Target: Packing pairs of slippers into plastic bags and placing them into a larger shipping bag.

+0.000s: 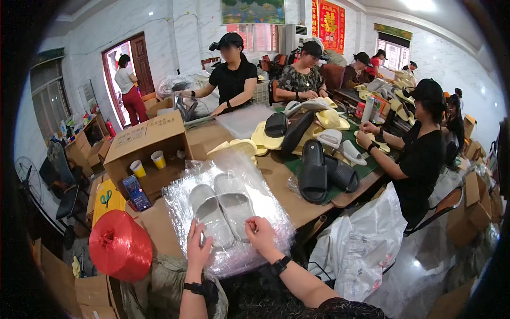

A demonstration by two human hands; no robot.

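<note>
A pair of light grey slide slippers [220, 207] lies side by side on a stack of clear plastic bags [178, 194]. Glare hides whether the slippers are inside the top bag. My left hand [197, 249] is beside the heel of the left slipper, its fingers and thumb apart. Close to the heel of the right slipper, my right hand [260, 237] has its fingers curled in a pinch; whatever is in them is too small to make out.
A cardboard box [146, 135] holds two yellow cups [158, 159]; a phone [136, 192] leans near scissors [106, 198]. Red twine [119, 244] sits at left. Black slides [313, 173] and yellow slippers pile at right, above a white sack [356, 244]. Several people work around the tables.
</note>
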